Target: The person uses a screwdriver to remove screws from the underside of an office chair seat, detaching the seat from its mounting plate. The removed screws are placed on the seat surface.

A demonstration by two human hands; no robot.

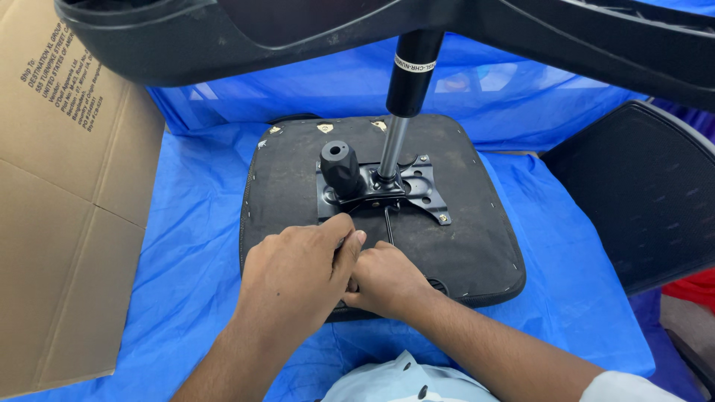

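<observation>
An upturned black chair seat lies on a blue sheet. A black metal mechanism plate with a round knob is fixed to its underside. A gas lift cylinder rises from the plate into the chair base overhead. My left hand and my right hand are pressed together over the seat's near edge. Their fingers are closed around a thin black lever or tool that runs toward the plate. What exactly each hand grips is hidden.
A large flattened cardboard box stands at the left. A black mesh chair back lies at the right on the blue sheet. Something red shows at the far right edge.
</observation>
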